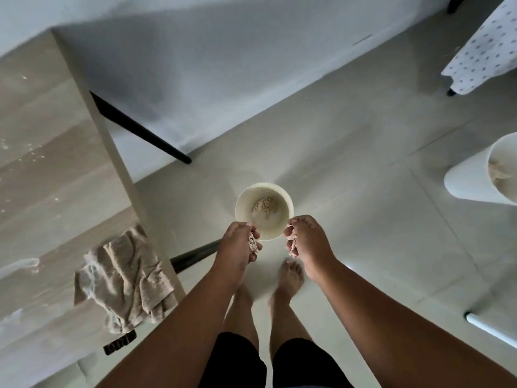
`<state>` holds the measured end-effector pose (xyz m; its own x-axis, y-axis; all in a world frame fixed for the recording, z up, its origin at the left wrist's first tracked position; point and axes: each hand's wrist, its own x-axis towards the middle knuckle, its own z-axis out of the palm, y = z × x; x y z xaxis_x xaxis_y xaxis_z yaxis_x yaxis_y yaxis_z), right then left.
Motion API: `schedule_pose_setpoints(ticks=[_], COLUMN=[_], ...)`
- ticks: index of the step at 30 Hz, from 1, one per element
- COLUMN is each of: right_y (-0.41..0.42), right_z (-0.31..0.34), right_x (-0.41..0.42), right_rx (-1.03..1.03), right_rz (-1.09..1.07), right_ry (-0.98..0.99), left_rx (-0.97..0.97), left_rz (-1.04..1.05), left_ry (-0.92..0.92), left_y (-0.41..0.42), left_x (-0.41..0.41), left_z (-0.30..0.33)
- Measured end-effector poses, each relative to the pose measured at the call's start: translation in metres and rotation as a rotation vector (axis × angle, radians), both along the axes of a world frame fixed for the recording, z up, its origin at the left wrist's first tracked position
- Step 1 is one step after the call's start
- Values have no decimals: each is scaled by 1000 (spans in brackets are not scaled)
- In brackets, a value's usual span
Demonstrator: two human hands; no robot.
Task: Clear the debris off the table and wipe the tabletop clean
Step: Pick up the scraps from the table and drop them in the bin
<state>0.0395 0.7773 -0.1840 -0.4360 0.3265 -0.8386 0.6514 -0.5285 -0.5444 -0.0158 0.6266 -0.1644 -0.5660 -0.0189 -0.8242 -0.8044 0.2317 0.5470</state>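
- Left hand (237, 242) and right hand (306, 242), each curled round pale debris (253, 243), held above a round bucket (264, 211) on the floor.
- Crumpled beige cloth (123, 278) lying at the edge of the table (50, 175).

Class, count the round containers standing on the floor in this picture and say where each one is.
2. One bucket stands on the floor just beyond the hands, debris inside. A second white container sits at the right edge, partly cut off. Others may lie outside the view.

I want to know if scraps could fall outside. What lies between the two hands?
In the head view, the left hand and right hand hold debris apart; between them shows the bucket's near rim and bare floor.
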Motion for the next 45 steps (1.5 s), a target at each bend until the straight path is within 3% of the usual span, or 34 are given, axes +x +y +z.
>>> schedule_pose_setpoints(ticks=[13, 21, 27, 40, 45], right_y=[-4, 2, -2, -20, -17], right_z=[-109, -181, -222, -246, -248], right_x=[-23, -25, -32, -45, -51], right_rx=[-47, -46, 4, 49, 46], right_rz=[-105, -132, -120, 4, 3], right_ry=[-53, -182, -253, -206, -200], left_rx=[-59, 2, -55, -177, -154], left_rz=[108, 252, 233, 102, 167], left_ry=[-7, -126, -152, -63, -57], left_y=[33, 45, 36, 21, 13], left_x=[-19, -30, -32, -45, -51], left_z=[-98, -167, -208, -244, -252])
